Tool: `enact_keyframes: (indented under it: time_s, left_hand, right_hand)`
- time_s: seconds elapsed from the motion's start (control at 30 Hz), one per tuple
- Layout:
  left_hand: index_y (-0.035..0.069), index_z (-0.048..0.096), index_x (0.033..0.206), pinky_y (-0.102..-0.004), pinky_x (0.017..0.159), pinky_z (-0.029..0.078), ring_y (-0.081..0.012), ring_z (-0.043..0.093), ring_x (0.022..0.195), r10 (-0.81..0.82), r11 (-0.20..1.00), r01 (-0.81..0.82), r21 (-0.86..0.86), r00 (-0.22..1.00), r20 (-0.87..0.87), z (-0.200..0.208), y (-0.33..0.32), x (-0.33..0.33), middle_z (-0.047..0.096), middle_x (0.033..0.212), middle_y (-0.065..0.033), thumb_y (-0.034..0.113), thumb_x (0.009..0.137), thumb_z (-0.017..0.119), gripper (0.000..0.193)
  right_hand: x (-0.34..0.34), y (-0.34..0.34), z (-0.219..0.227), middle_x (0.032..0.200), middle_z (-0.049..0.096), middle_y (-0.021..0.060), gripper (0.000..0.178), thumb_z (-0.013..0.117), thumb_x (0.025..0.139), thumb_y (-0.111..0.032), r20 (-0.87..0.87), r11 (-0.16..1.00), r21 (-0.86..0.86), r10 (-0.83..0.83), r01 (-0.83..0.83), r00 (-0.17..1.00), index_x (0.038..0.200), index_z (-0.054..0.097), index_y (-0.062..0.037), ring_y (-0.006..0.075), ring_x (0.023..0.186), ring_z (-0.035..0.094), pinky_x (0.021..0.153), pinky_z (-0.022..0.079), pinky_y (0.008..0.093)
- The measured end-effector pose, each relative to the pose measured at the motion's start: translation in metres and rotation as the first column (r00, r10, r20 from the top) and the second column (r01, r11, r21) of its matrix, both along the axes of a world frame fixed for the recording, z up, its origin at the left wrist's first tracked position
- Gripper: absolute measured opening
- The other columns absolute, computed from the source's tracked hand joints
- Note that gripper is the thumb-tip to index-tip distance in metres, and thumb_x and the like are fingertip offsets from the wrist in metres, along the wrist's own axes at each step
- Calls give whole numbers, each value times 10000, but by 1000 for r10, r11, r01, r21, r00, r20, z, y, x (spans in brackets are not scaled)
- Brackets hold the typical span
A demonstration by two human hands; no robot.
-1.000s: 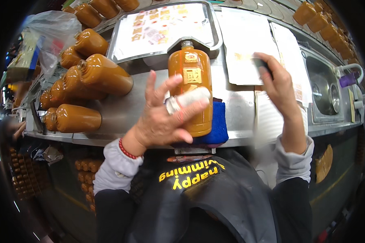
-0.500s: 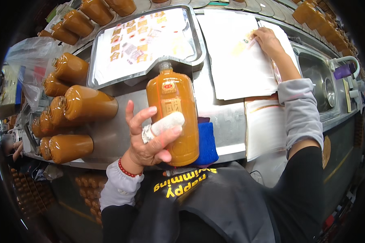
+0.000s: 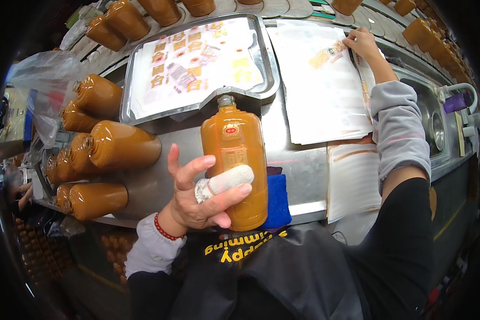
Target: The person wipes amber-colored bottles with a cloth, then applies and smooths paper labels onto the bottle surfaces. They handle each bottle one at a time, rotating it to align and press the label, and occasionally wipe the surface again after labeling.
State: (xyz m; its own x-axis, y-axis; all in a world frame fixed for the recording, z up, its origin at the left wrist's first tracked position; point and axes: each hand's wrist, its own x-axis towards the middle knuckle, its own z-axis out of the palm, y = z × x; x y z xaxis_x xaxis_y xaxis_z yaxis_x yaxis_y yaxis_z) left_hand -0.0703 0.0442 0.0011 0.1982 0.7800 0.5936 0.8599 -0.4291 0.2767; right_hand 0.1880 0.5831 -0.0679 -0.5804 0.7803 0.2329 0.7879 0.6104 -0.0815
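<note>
In the centre of the frame the left hand [image 3: 202,200] grips an amber bottle [image 3: 234,165] upright, its fingers [image 3: 226,180] wrapped around the lower body, one of them bandaged in white; the bottle's front already carries a small red-and-gold label near the shoulder. At the upper right the right hand [image 3: 361,44] reaches out to a white label sheet [image 3: 320,85] on the counter [image 3: 298,170], fingertips pressed down on a gold sticker; whether it has pinched the sticker free I cannot tell. So this bottle looks partly dressed, with another sticker being fetched. At the left many capless amber bottles [image 3: 117,146] lie stacked, and a metal tray [image 3: 269,74] holds more sticker sheets. A blue cloth [image 3: 277,200] sits beside the held bottle.
</note>
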Motion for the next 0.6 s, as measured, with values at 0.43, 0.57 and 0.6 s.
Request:
enact_keyframes:
  time_s: [0.43,0.57,0.6]
  left_hand:
    - [295,706,1273,-527,1256,-17,-167,430,1337,-120,992,122,7,984,-130,20,30,-11,685,1186,38,636,1025,312,577]
    - [273,727,1240,-542,1259,-12,-183,516,1223,-104,994,105,15,992,-69,21,63,-24,704,1004,27,618,1033,344,556]
    - [267,731,1235,-542,1258,-12,-182,516,1216,-109,994,110,22,993,-49,20,64,-25,699,958,28,610,1035,350,550]
  right_hand:
    - [-1,-206,134,1048,560,133,193,675,932,-110,-229,928,74,372,-365,899,868,547,20,308,995,557,890,452,368]
    - [7,-238,146,1046,558,135,177,674,921,-77,-290,905,46,417,-423,861,858,541,19,313,1003,559,889,451,360]
    - [8,-244,147,1050,562,141,168,668,919,-66,-291,893,61,443,-446,848,854,539,21,316,1001,561,882,454,364]
